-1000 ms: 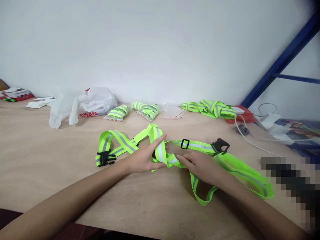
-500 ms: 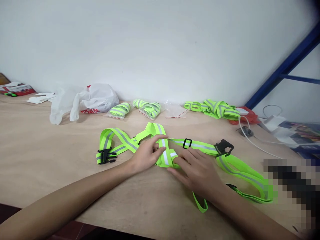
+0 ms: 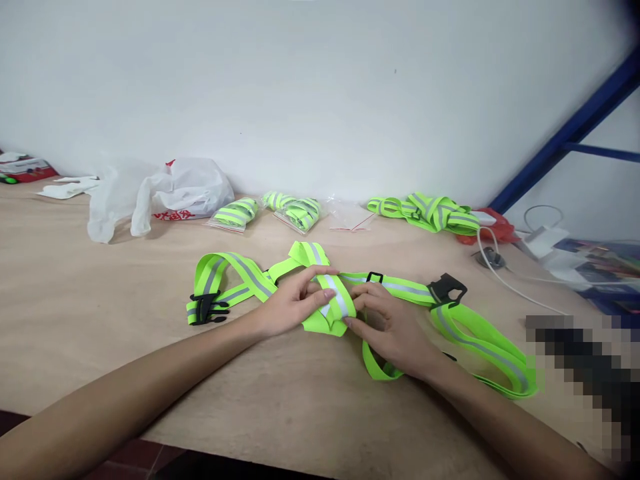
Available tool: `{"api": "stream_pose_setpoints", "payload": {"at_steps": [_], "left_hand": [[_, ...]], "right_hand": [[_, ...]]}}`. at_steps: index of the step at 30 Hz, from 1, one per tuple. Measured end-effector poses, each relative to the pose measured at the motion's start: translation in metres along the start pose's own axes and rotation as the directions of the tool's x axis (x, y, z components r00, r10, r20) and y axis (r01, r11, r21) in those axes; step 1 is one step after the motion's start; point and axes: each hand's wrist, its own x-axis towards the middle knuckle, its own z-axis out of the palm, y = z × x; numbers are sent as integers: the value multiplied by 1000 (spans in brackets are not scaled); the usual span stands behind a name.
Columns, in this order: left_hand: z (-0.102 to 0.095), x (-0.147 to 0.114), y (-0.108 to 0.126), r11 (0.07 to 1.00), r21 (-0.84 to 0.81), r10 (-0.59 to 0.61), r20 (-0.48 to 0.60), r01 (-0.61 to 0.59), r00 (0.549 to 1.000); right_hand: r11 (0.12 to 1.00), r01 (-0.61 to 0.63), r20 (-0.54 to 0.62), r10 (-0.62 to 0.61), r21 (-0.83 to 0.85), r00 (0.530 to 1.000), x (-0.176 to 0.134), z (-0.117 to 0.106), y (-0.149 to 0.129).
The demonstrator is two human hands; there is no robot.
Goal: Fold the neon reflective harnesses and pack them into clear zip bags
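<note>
A pale wall (image 3: 300,100) rises behind a light wooden table (image 3: 100,287), with a blue metal frame (image 3: 565,127) at the right. Across the middle of the table lies a fluorescent yellow-green strap (image 3: 345,303) with a silver stripe, partly gathered into a folded bundle. The left hand (image 3: 295,303) holds that bundle, thumb pressed on the front of the fold and fingers around it. The right hand (image 3: 395,327) touches the fold's right edge with thumb and fingertips set close together; whether they pinch it, I cannot tell. A black pronged buckle half (image 3: 204,308) lies at the strap's left end, and a black socket half (image 3: 449,289) beyond the right hand, where another loop spreads out. Along the wall stand a white plastic bag (image 3: 195,187), bagged strap bundles (image 3: 237,213), a flat clear bag (image 3: 350,217) and a loose strap bundle (image 3: 435,213).
</note>
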Motion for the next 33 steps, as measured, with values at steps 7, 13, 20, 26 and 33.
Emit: {"api": "stream_pose_setpoints", "payload": {"at_steps": [7, 13, 20, 26, 33], "left_hand": [[-17, -6, 8, 982, 184, 2, 138, -28, 990], [-26, -6, 12, 849, 474, 162, 190, -235, 968], [-36, -3, 12, 815, 478, 223, 264, -328, 938], [-39, -6, 21, 510, 735, 163, 427, -447, 889], [-39, -5, 23, 640, 616, 226, 421, -460, 879]], "right_hand": [[945, -222, -28, 236, 239, 971, -3, -12, 6], [889, -280, -61, 322, 362, 945, -4, -15, 18], [829, -267, -186, 399, 491, 898, 3, -18, 19], [834, -331, -119, 420, 440, 900, 2, -14, 17], [837, -414, 66, 419, 359, 906, 5, -19, 26]]}}
